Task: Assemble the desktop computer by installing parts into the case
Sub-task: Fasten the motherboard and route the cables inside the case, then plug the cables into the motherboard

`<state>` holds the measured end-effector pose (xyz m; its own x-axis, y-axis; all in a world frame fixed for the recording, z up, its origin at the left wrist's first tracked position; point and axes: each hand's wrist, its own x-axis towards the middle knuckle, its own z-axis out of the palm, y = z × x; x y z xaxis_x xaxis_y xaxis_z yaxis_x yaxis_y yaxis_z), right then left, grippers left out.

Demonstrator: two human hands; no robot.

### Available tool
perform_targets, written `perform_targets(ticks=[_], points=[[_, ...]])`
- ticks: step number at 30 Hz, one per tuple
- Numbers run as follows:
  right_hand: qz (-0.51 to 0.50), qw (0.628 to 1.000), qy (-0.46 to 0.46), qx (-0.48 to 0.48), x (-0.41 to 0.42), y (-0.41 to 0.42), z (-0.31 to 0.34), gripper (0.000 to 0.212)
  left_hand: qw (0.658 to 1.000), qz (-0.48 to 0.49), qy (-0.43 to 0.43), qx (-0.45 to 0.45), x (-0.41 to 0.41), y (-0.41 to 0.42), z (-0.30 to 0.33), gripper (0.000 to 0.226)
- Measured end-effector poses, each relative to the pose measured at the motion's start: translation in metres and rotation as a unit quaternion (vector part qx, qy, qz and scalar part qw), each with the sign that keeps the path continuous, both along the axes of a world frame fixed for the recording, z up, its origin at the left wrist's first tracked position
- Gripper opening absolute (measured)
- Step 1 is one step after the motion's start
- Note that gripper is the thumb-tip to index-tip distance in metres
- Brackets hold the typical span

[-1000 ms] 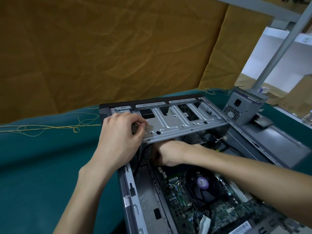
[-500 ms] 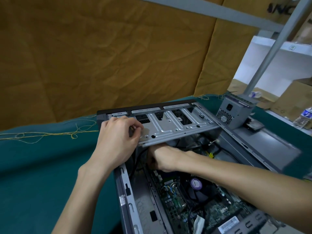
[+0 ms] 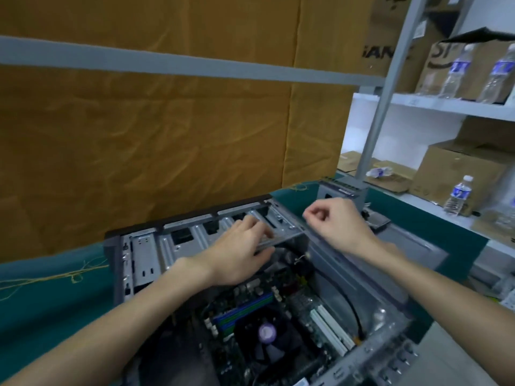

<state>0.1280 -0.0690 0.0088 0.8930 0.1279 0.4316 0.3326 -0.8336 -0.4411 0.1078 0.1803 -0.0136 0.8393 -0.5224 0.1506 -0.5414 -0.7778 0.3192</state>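
While your left hand [image 3: 239, 253] rests on the drive cage [image 3: 195, 240], the open computer case [image 3: 362, 277] lies on its side across the centre and lower right of the frame.

Your left-hand fingers lie straight across the cage's near edge, the thumb tucked under that edge, at frame centre; whether the thumb truly clamps the metal cannot be told. Your right hand [image 3: 338, 222], right of centre, hovers over the case's far side rail with fingers curled loosely; nothing is visibly held in it. Inside the case, at the lower centre, sit the motherboard [image 3: 278, 302] and a black cooler fan [image 3: 267, 334] with a purple hub. A grey power supply [image 3: 338, 190] stands on the green cloth [image 3: 50, 307] just behind the right hand. Water bottles [image 3: 457, 72] and cardboard boxes [image 3: 457, 174] occupy the white shelves [image 3: 446, 103] at the upper right.
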Motion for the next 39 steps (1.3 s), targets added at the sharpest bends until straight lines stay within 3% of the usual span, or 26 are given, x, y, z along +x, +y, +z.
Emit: perform_targets(ticks=[2,4,7,9,13,17,20,22,24,26,29,32,35,39], points=[[-0.066,0.998,-0.007,-0.006,0.036,-0.030,-0.001,0.015,0.999,0.001,-0.021,0.045,0.021,-0.025,-0.007,0.037],[-0.119,0.990,0.000,-0.079,0.070,-0.056,-0.006,0.016,0.994,0.010,-0.059,0.088,0.036,-0.042,-0.015,0.044],[-0.136,0.968,0.039,-0.209,0.111,-0.085,-0.015,0.050,0.992,0.021,-0.098,0.072,0.048,-0.047,-0.027,0.057],[-0.142,0.955,0.073,-0.251,0.130,-0.095,-0.020,0.059,0.993,0.029,-0.103,0.057,0.051,-0.044,-0.030,0.069],[-0.134,0.934,0.055,-0.326,0.147,-0.100,-0.034,0.045,0.992,0.047,-0.107,0.048,0.050,-0.041,-0.031,0.076],[-0.132,0.926,-0.071,-0.347,0.145,-0.101,-0.044,0.040,0.991,0.046,-0.114,0.049,0.049,-0.041,-0.028,0.070],[-0.105,0.958,-0.095,-0.248,0.134,-0.094,-0.038,0.035,0.994,0.045,-0.091,0.036,0.046,-0.041,-0.024,0.067],[-0.066,0.991,-0.071,-0.088,0.116,-0.079,-0.029,0.024,0.996,0.058,-0.065,-0.005,0.044,-0.041,-0.019,0.063],[-0.018,0.996,-0.017,0.083,0.095,-0.057,-0.022,0.011,0.991,0.086,-0.041,-0.096,0.044,-0.040,-0.015,0.049],[0.038,0.971,0.063,0.228,0.076,-0.031,-0.016,0.014,0.963,0.125,-0.007,-0.236,0.046,-0.039,-0.012,0.034],[0.124,0.901,0.169,0.380,0.048,0.000,-0.006,0.006,0.880,0.168,0.053,-0.440,0.048,-0.042,-0.004,0.021],[0.173,0.870,0.209,0.410,0.028,0.024,0.004,0.007,0.841,0.169,0.026,-0.514,0.045,-0.043,0.010,0.014],[0.190,0.891,0.180,0.370,0.020,0.039,0.009,0.007,0.828,0.148,-0.020,-0.540,0.036,-0.038,0.024,0.016],[0.212,0.907,0.147,0.333,0.020,0.047,0.012,0.013,0.805,0.141,0.060,-0.573,0.029,-0.030,0.040,0.023]])
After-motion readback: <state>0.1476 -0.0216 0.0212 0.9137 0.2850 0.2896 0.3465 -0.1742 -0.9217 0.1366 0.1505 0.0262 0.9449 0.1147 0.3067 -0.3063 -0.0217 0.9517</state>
